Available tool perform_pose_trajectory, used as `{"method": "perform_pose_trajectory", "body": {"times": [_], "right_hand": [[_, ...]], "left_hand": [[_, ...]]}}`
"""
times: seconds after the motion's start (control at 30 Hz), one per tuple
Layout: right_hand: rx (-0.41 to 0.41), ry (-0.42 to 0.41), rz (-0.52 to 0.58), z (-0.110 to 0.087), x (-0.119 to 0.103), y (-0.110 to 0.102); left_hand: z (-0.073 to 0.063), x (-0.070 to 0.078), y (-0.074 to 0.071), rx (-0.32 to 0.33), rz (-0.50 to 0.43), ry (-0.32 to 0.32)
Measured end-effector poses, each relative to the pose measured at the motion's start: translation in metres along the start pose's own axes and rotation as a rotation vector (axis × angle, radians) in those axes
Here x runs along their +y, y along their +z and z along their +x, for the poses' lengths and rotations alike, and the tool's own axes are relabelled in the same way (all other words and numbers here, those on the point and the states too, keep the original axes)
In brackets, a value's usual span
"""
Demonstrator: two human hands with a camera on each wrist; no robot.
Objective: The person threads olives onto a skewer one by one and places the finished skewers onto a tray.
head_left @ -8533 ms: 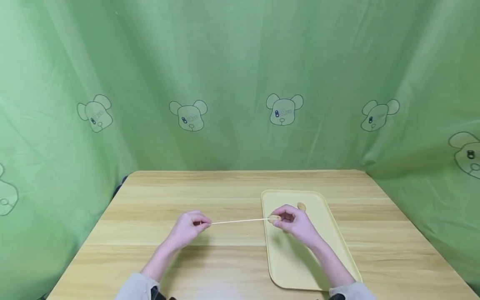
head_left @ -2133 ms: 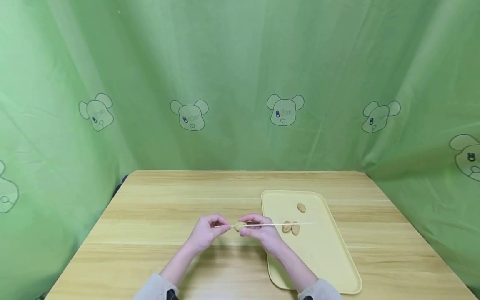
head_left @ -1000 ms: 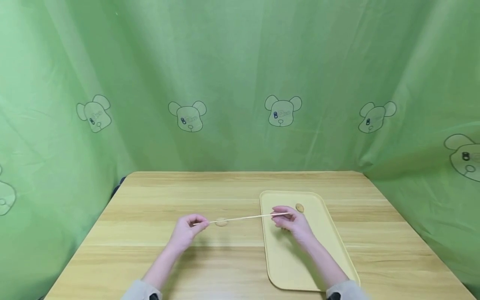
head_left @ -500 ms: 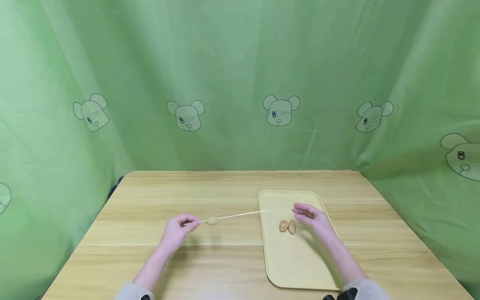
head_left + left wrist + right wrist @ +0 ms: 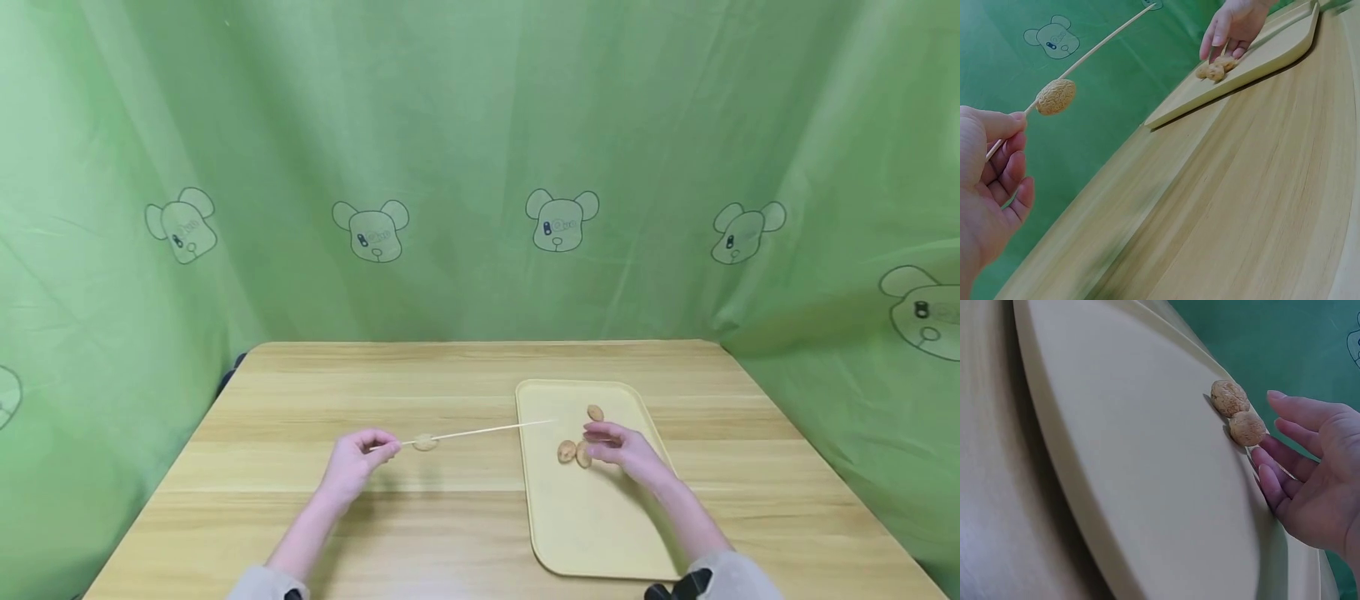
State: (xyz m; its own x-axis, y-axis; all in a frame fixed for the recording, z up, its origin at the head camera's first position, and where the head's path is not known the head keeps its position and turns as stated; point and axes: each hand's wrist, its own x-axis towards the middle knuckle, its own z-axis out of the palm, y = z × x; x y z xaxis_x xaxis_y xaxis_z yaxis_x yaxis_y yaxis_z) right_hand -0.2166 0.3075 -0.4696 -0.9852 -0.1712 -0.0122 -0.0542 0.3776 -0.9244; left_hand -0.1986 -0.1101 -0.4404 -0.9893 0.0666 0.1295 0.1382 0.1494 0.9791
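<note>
Head view: left hand (image 5: 360, 461) pinches the thin straight stick (image 5: 487, 430), one wrinkled oval lump (image 5: 425, 442) skewered near the grip; right hand (image 5: 628, 456) loose, fingers parted, by two touching lumps (image 5: 567, 452), contact unclear. I'd hold the stick still and grip lumps across their rough sides. Third lump (image 5: 596, 412) sits farther back on the smooth rimmed tray (image 5: 588, 533), wood-grain table (image 5: 390, 379) below.

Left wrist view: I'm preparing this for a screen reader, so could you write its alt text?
A left hand pinches a thin stick bearing one wrinkled brown piece. Beyond, a right hand hangs close above similar pieces on a pale yellow tray, on a wooden table.
</note>
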Motion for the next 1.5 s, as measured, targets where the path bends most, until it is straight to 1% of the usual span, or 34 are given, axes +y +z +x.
{"method": "perform_pose_trajectory", "body": {"times": [0.13,0.27,0.33,0.43,0.67,0.93,1.03,1.13,1.27,1.37,1.5], "right_hand": [[-0.007,-0.009,-0.052,0.003,0.003,0.002],[-0.004,-0.026,-0.073,0.005,0.005,0.004],[0.002,-0.019,-0.079,0.006,0.005,0.005],[0.015,-0.004,-0.087,0.005,0.005,0.008],[0.032,-0.029,-0.163,0.001,0.002,0.012],[0.067,-0.003,-0.146,0.003,0.002,0.012],[0.075,0.01,-0.154,0.002,0.002,0.011],[0.083,0.036,-0.112,0.001,0.003,0.01],[0.071,0.05,0.009,-0.002,0.003,0.008],[0.069,0.054,0.075,-0.005,0.004,0.007],[0.095,0.049,0.086,-0.007,0.004,0.005]], "left_hand": [[0.0,0.001,0.001,0.0,-0.004,-0.002],[0.001,0.001,0.001,0.001,0.002,0.0],[0.001,0.001,0.001,-0.001,0.004,0.001],[0.001,0.001,0.002,-0.005,0.004,-0.002],[0.001,-0.001,0.003,-0.023,-0.001,-0.003],[0.0,-0.003,0.003,-0.042,0.011,0.028],[0.0,-0.003,0.004,-0.046,0.01,0.027],[0.0,-0.003,0.004,-0.043,0.007,0.024],[0.0,-0.003,0.004,-0.029,0.007,0.015],[0.001,-0.003,0.004,-0.02,0.005,0.0],[0.002,-0.003,0.002,-0.01,-0.001,-0.011]]}}
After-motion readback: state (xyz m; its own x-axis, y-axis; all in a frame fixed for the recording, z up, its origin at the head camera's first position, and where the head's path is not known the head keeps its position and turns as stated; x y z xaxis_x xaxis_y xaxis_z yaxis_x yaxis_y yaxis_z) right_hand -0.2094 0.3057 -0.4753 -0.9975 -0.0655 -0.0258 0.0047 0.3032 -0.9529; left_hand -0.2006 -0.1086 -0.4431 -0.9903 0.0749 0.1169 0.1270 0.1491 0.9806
